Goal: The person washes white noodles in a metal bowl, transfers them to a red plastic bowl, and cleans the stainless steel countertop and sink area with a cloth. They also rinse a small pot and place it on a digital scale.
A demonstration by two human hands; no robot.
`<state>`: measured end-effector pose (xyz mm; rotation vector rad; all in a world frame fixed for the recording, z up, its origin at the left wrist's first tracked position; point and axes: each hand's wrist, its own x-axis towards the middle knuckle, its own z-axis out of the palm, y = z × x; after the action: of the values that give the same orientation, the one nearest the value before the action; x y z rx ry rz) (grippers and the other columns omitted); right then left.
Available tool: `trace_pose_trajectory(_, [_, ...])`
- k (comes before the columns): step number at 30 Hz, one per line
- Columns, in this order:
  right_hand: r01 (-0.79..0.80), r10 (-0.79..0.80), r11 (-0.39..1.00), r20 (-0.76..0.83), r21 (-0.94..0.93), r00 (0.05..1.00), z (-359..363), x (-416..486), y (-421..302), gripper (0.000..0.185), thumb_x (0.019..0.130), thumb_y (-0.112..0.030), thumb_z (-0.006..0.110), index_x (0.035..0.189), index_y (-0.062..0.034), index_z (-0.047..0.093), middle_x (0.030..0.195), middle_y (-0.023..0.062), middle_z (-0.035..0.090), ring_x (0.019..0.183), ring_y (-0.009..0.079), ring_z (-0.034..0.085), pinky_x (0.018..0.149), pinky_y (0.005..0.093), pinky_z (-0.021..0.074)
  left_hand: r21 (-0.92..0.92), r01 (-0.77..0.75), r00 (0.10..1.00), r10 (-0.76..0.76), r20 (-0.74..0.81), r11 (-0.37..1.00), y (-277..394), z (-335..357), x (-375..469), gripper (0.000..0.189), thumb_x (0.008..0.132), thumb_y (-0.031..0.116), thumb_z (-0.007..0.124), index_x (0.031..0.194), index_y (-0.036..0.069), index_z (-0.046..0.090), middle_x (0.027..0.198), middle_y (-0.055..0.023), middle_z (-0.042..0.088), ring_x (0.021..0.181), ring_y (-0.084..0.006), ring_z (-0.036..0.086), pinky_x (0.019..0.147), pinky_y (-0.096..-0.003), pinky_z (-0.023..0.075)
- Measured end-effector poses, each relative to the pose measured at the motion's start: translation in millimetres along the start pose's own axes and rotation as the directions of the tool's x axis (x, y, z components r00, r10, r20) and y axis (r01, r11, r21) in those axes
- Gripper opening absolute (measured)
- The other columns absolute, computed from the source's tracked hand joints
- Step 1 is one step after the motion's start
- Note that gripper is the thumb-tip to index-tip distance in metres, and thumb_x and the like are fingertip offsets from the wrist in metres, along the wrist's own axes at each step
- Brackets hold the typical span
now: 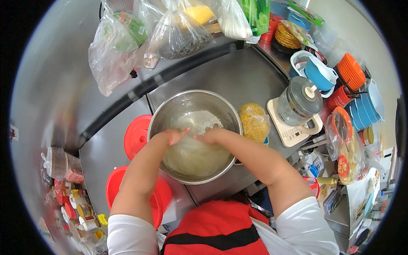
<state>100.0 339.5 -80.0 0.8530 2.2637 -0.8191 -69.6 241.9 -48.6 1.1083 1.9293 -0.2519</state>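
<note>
A large stainless steel bowl [225, 106] stands on the counter in front of me. It holds cloudy, pale yellowish liquid [197, 161] with a swirled, streaky look; whether strands lie in it I cannot tell. My left hand [178, 135], with a red band at the wrist, reaches into the bowl from the left, thumb raised. My right hand [210, 135] dips in from the right, close beside the left one. The liquid hides most of the fingers of both hands, so any grip under the surface is out of sight.
A bag of yellow noodles [254, 122] sits right of the bowl, before a glass kettle [299, 100] on its base. Red plastic lids [137, 135] and a red tub [161, 194] lie left. Plastic bags [181, 35] hang above; jars [84, 210] line the left edge.
</note>
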Motion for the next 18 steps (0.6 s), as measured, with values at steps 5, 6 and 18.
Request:
trace_pose_trajectory(5, [-0.036, 0.011, 0.957, 0.088, 0.288, 0.996, 8.4, -12.1, -8.1, 0.094, 0.083, -0.077, 0.034, 0.148, -0.0098, 0.023, 0.154, 0.0215, 0.014, 0.139, 0.0361, 0.024, 0.112, 0.0447, 0.0225, -0.444, 0.087, 0.993, -0.042, 0.112, 0.892, -23.4, 22.3, -6.9, 0.089, 0.085, 0.077, 0.027, 0.145, 0.012, 0.033, 0.145, -0.0141, 0.039, 0.134, -0.0316, 0.035, 0.106, -0.0467, 0.0329])
trace_pose_trajectory(6, [-0.038, -0.046, 0.906, 0.186, 0.423, 0.981, -5.4, -38.5, -10.9, 0.097, 0.082, -0.077, 0.037, 0.149, -0.0100, 0.018, 0.154, 0.0218, 0.013, 0.140, 0.0365, 0.023, 0.111, 0.0477, 0.0226, -0.547, 0.132, 0.983, -0.037, 0.182, 0.826, -16.9, 21.9, -15.5, 0.090, 0.084, 0.078, 0.028, 0.146, 0.012, 0.031, 0.146, -0.0139, 0.038, 0.134, -0.0320, 0.035, 0.106, -0.0483, 0.0336])
trace_pose_trajectory(18, [-0.230, -0.429, 0.197, 0.295, 0.953, 0.854, 65.1, 32.8, 5.1, 0.082, 0.089, -0.067, 0.037, 0.146, -0.0100, 0.026, 0.147, 0.0152, 0.036, 0.133, 0.0306, 0.038, 0.104, 0.0484, 0.0352, -0.926, 0.284, 0.950, 0.058, 0.307, 0.249, 5.7, 53.9, -13.2, 0.080, 0.085, 0.075, 0.034, 0.134, 0.013, 0.045, 0.133, -0.0150, 0.051, 0.115, -0.0297, 0.055, 0.094, -0.0501, 0.0447])
